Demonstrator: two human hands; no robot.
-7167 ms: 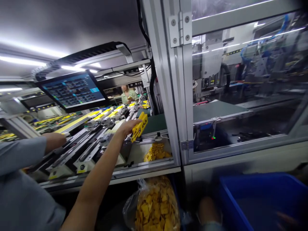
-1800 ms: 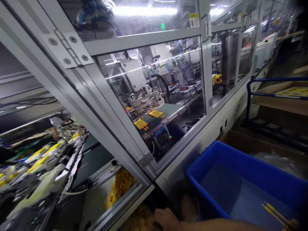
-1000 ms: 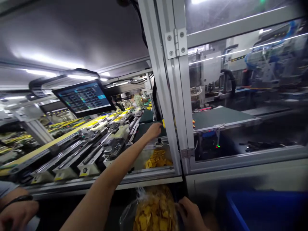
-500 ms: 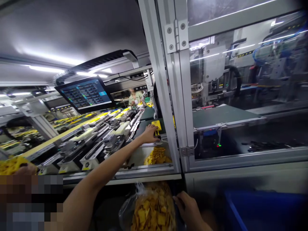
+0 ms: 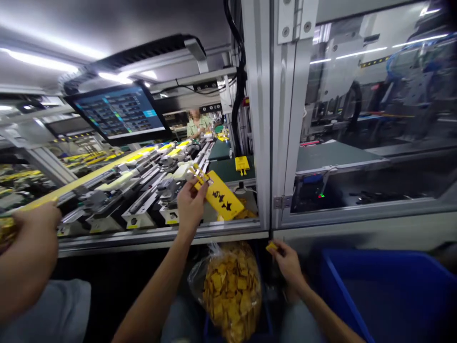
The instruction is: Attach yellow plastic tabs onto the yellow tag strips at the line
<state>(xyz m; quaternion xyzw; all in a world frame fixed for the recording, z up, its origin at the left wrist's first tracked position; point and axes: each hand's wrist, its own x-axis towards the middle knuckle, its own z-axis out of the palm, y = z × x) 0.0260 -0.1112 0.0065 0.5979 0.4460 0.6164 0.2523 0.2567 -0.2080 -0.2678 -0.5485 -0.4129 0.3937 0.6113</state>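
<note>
My left hand [image 5: 191, 207] pinches one end of a flat yellow rectangular piece [image 5: 224, 196] with black marks and short prongs, in front of the machine. Low on the right, the fingers of my right hand [image 5: 288, 264] close on a small yellow scrap [image 5: 271, 246]. Between my arms is a clear plastic bag [image 5: 233, 290] full of small yellow pieces. Part of a pile of yellow scraps [image 5: 246, 214] shows behind the held piece. A second yellow piece with prongs [image 5: 242, 164] lies on the dark green belt [image 5: 226, 171].
Another person's hand [image 5: 37, 228] is at the far left, with yellow material by it. A blue bin [image 5: 342, 290] stands at lower right. Metal frame posts [image 5: 262, 119] rise beside the belt. Machine fixtures [image 5: 139, 212] and a monitor [image 5: 119, 114] are at left.
My left hand has come back from the belt with the yellow piece in it. The scrap in my right hand now shows. The camera view has shifted, and the other person's hand reaches further in.
</note>
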